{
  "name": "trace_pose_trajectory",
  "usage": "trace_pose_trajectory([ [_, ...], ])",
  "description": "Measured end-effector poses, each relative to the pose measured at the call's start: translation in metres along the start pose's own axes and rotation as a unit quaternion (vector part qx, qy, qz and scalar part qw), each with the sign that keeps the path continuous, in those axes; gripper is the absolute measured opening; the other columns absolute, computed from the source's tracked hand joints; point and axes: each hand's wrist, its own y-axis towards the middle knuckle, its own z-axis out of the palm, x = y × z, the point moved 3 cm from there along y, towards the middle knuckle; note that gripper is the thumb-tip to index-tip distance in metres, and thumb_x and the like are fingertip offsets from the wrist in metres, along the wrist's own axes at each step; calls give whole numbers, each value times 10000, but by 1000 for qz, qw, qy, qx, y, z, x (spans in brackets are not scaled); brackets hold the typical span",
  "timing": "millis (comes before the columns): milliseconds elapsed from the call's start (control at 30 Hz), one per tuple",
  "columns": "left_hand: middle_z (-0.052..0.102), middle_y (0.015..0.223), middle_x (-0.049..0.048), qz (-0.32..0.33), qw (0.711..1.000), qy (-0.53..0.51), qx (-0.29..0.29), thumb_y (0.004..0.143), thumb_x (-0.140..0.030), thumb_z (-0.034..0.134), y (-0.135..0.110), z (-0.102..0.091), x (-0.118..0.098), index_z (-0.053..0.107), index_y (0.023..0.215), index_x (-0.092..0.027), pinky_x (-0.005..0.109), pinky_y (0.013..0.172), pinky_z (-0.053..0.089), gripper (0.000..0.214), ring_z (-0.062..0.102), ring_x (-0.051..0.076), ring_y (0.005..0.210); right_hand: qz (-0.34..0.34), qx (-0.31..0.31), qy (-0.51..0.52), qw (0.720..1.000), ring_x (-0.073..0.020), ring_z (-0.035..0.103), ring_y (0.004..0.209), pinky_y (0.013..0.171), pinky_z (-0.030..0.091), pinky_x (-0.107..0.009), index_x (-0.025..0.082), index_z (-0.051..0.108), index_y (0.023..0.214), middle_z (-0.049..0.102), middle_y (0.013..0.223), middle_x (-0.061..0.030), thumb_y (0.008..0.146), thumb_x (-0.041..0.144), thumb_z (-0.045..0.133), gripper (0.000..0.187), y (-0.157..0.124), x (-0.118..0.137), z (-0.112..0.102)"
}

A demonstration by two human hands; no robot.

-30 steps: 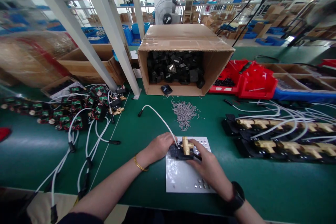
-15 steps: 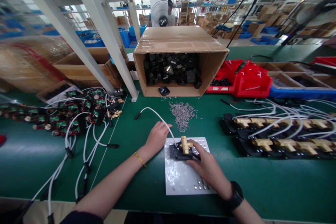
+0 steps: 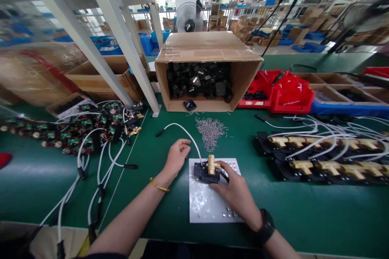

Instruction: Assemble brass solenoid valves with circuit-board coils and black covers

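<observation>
A black plastic housing [image 3: 203, 174] with a brass tee fitting [image 3: 212, 165] on top sits over a white plate [image 3: 202, 206]. My right hand [image 3: 238, 188] grips its right side, thumb at the near edge and fingers behind the fitting. From the housing a white cable [image 3: 185, 128] curves up and left to a black connector [image 3: 159, 133]. My left hand [image 3: 178, 157] hovers or rests left of the plate, below the cable, with its fingers loosely bent and apart from the thumb; nothing shows in it. Beyond it lies a pile of small screws [image 3: 210, 132].
An open cardboard box [image 3: 209, 46] of black housings stands behind the screws. Finished-looking units with brass tees [image 3: 306, 166] line the right. Circuit-board assemblies [image 3: 82, 141] with white cables lie left. Red bins [image 3: 285, 107] stand back right. A metal post [image 3: 136, 60] rises left of the box.
My left hand has drawn back left, away from the cable and housing. The housing in my right hand has turned slightly, and its brass fitting is at a different angle.
</observation>
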Motion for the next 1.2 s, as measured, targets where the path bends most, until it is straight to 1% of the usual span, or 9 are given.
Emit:
trace_pose_trajectory([
  [67, 585, 647, 8, -33, 998, -41, -36, 820, -232, 473, -32, -8, 2, 574, 940, -119, 249, 557, 461, 193, 556, 126, 564, 0, -12, -2, 1000, -236, 597, 1008, 856, 463, -371, 248, 462, 1198, 617, 1144, -43, 691, 231, 595, 525, 0, 1, 2],
  [200, 634, 693, 37, -56, 990, -88, -95, 795, -280, 547, -82, -4, 0, 593, 828, -128, 275, 615, 506, 162, 609, 146, 624, -6, -23, -19, 1000, -239, 623, 942, 799, 486, -362, 244, 476, 1182, 638, 1094, -45, 688, 261, 603, 511, 1, 1, 5],
  [267, 646, 736, 43, -29, 990, -84, -111, 775, -261, 593, -95, 3, -2, 607, 749, -145, 274, 655, 507, 120, 620, 155, 689, -6, -25, -20, 999, -237, 626, 937, 792, 490, -357, 241, 469, 1185, 640, 1088, -48, 690, 264, 608, 514, 0, 1, 5],
  [333, 652, 750, 36, 48, 992, -36, -114, 779, -213, 607, -101, 9, -7, 620, 707, -157, 259, 682, 499, 92, 619, 148, 727, -7, -25, -18, 999, -234, 622, 951, 800, 488, -356, 243, 459, 1191, 635, 1102, -49, 696, 259, 609, 517, 0, 0, 6],
  [467, 655, 738, 24, 181, 976, 81, -94, 816, -139, 575, -103, 18, -12, 620, 739, -157, 231, 672, 486, 91, 613, 125, 711, -30, -34, -14, 999, -233, 608, 995, 830, 480, -359, 247, 458, 1196, 615, 1141, -54, 709, 248, 595, 506, -2, 1, 6],
  [733, 641, 726, 28, 191, 966, 170, -28, 827, -184, 581, -92, 15, -13, 626, 773, -162, 257, 666, 432, 74, 586, 149, 701, -12, -17, -11, 1000, -231, 596, 1007, 832, 471, -359, 273, 435, 1209, 600, 1160, -31, 720, 232, 608, 520, -4, 1, 6],
  [867, 585, 635, 2, 148, 966, 213, 7, 782, -225, 645, -85, 14, -11, 568, 647, -155, 237, 586, 380, 170, 542, 129, 610, -21, -2, -13, 1000, -226, 587, 1019, 841, 464, -356, 273, 428, 1224, 596, 1168, -32, 722, 224, 612, 537, -2, 0, 4],
  [1033, 455, 544, -49, 76, 977, 199, 2, 681, -284, 731, -80, 10, -7, 436, 561, -174, 219, 504, 320, 337, 444, 105, 517, -31, 10, -8, 999, -220, 586, 1025, 851, 464, -354, 269, 441, 1211, 600, 1165, -36, 716, 199, 612, 528, 1, 0, 1],
  [1200, 508, 655, -26, -9, 993, 112, -46, 879, -313, 432, -79, -10, -9, 481, 777, -191, 228, 547, 390, 167, 498, 125, 576, -24, 17, -16, 999, -225, 568, 1056, 887, 448, -369, 271, 421, 1230, 585, 1193, -35, 715, 186, 625, 561, 2, -1, 1],
])
